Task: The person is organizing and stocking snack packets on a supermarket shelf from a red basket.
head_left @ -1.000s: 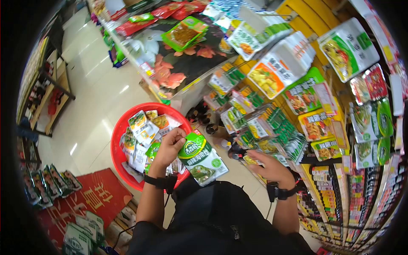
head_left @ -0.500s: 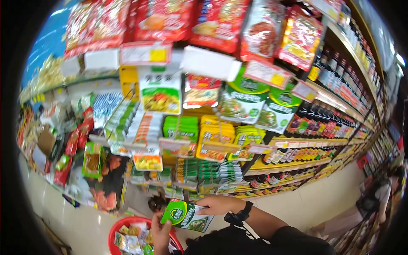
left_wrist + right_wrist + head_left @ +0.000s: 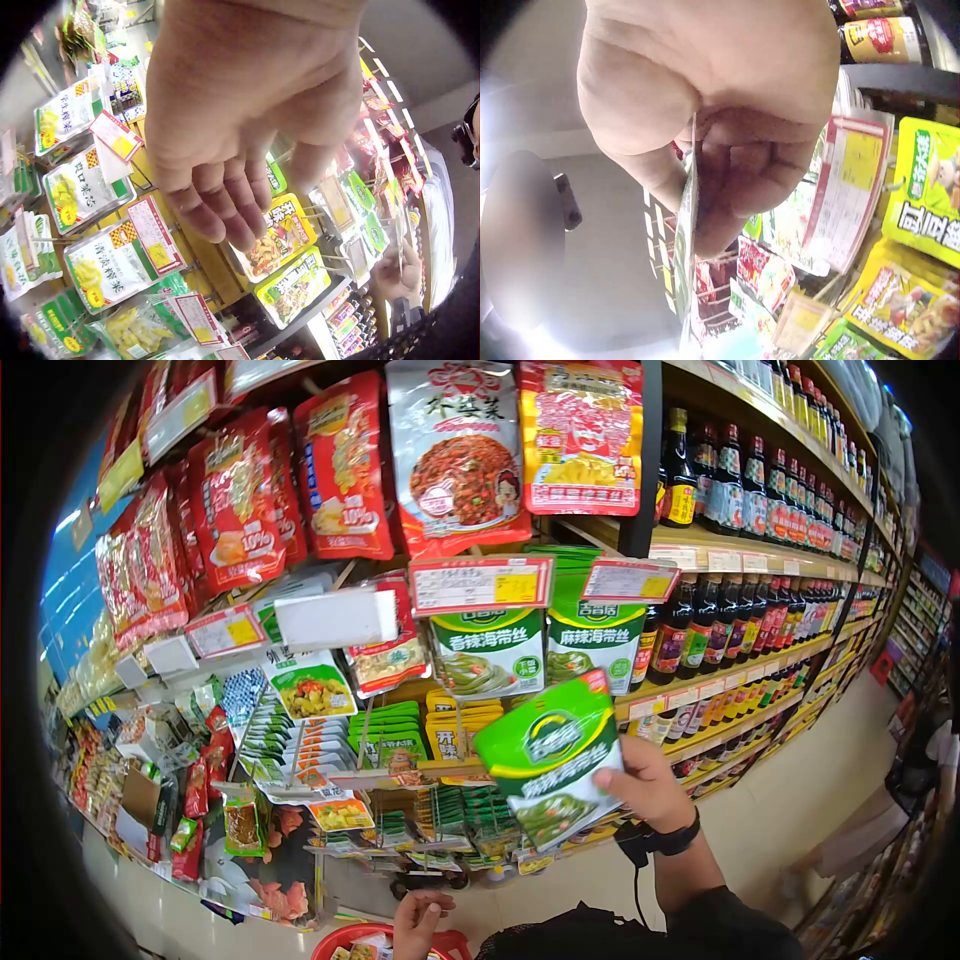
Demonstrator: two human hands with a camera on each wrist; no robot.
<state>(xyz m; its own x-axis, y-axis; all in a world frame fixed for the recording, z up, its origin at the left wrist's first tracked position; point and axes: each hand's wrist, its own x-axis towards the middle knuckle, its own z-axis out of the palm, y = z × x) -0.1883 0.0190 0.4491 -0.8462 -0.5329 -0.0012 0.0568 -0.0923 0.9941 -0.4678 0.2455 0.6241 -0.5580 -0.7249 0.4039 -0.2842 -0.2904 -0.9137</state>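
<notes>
My right hand (image 3: 650,785) pinches a green-and-white packet of shredded kelp (image 3: 560,760) by its right side, thumb on the printed front. The packet is tilted and held up before the shelf, just below two hanging kelp packets (image 3: 487,652) of similar design. From the right wrist, the packet (image 3: 686,255) shows nearly edge-on between thumb and fingers. Low in the head view, my left hand (image 3: 420,922) hangs with loosely bent fingers and nothing in it. The left wrist view shows that hand (image 3: 232,127) from close up, overlapping the shelf packets.
Red pouches (image 3: 345,470) hang along the top, with price tags (image 3: 480,584) jutting out below them. Sauce bottles (image 3: 740,490) line the shelves at right. Beneath my left hand stands a red basket (image 3: 457,943) with packets inside. Another person (image 3: 880,820) is at far right.
The head view has swung up toward the shelf. Both hands were on the kelp packet half a second ago; my left has let go, and my right has raised it toward the hanging packets.
</notes>
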